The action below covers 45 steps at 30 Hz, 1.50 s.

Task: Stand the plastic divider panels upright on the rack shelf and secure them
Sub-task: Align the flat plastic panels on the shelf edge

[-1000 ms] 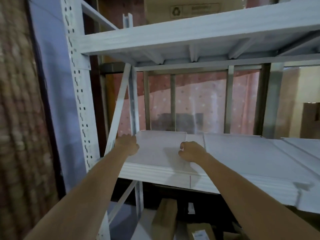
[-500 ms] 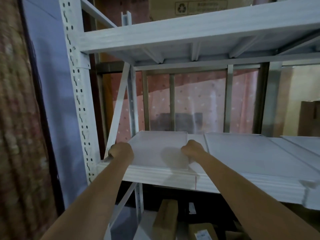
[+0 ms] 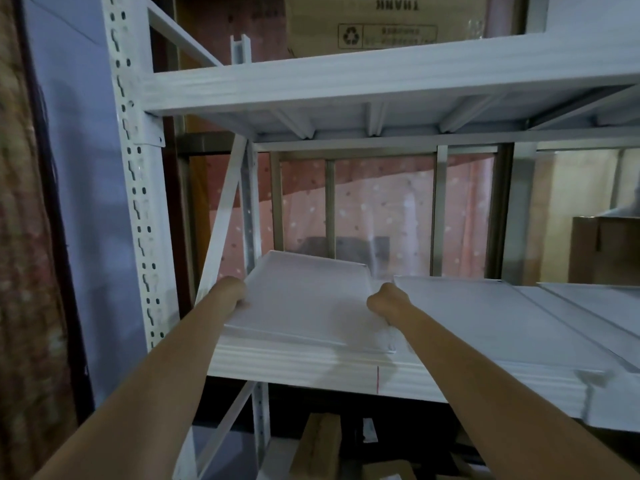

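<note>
- Both forearms reach up and forward from the bottom edge, one to each side of the nearest panel (image 3: 304, 299), which suits lifting a wide flat sheet evenly
- Below the shelf, in the dark gap, cardboard boxes (image 3: 317, 445) lie on the floor, clear of the work
- The shelf (image 3: 450, 375) has a thick white front beam marked with a thin red line; the panel's near edge lies just behind that beam
- The left hand (image 3: 232, 294) grips the panel's left edge with fingers curled under it; the thumb side is hidden, so how deep the hold goes I cannot tell
- The right hand (image 3: 386, 301) is clenched on the panel's right edge, knuckles up, in the narrow gap beside the next panel (image 3: 485, 317)
- The gripped panel looks tilted, its far edge a little higher than the near one, with a thin shadow under the near edge; I judge it is being tipped toward upright and is not standing yet
- More panels lie flat to the right, overlapping along the shelf, so most of the job seems to remain; nothing for securing them shows
- The perforated post (image 3: 135, 202) and diagonal brace (image 3: 221, 216) close the left end, a likely stop for an upright panel to lean against
- Farther back, vertical bars (image 3: 330, 209) and a dotted pink sheet (image 3: 381, 209) close the rear
- Overhead, the upper shelf (image 3: 381, 77) carries a carton (image 3: 381, 22) and limits how high the panel can swing
</note>
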Available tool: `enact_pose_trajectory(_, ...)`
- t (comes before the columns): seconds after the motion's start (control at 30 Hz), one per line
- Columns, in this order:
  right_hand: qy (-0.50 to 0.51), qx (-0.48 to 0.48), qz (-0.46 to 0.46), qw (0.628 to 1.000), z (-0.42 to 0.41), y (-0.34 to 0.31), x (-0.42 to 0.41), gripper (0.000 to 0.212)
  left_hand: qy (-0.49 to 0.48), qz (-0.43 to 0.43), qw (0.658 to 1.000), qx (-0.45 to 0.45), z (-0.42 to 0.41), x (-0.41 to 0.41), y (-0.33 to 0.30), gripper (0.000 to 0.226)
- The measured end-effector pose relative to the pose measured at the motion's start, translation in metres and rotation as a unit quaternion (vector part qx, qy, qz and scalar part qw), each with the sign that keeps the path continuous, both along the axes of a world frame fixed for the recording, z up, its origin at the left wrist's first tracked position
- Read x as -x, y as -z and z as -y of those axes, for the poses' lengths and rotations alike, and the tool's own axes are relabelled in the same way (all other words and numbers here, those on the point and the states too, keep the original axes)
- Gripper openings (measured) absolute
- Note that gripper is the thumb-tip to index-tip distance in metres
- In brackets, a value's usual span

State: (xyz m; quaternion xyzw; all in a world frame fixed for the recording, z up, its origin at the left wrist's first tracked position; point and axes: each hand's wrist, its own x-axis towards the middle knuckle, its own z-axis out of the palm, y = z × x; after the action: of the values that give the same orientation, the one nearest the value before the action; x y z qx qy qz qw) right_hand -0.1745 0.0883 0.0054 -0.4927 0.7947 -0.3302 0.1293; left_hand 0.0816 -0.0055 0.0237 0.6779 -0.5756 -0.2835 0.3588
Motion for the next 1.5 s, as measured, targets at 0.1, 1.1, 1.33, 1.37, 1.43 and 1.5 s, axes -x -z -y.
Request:
enact_pose_trajectory(0.1, 0.017, 0.025, -0.016, 0.999, 0.000, -0.007, 0.006, 0.025, 0.003, -0.030, 0.999, 0.013, -0.006, 0.004, -0.008, 0.031)
enact_pose_trajectory(1.1, 0.154, 0.008, -0.147, 0.977, -0.293, -0.018, 0.463, 0.028, 0.160, 0.295, 0.941, 0.037, -0.221, 0.473, -0.014, 0.033)
enact_pose_trajectory(1.33, 0.164, 0.000, -0.130, 0.978, -0.324, -0.010, 0.542, 0.016, 0.215, 0.266, 0.940, 0.001, -0.240, 0.559, -0.023, 0.042)
enact_pose_trajectory(1.37, 0.168, 0.004, -0.129, 0.977, -0.324, -0.010, 0.548, 0.012, 0.217, 0.254, 0.942, 0.005, -0.238, 0.567, -0.025, 0.040)
enact_pose_trajectory(1.43, 0.169, 0.011, -0.127, 0.977, -0.322, -0.013, 0.564, 0.015, 0.223, 0.235, 0.946, 0.017, -0.227, 0.588, -0.030, 0.038)
enact_pose_trajectory(1.5, 0.168, 0.004, -0.129, 0.977, -0.321, -0.016, 0.581, 0.020, 0.223, 0.219, 0.950, 0.019, -0.213, 0.611, -0.030, 0.034)
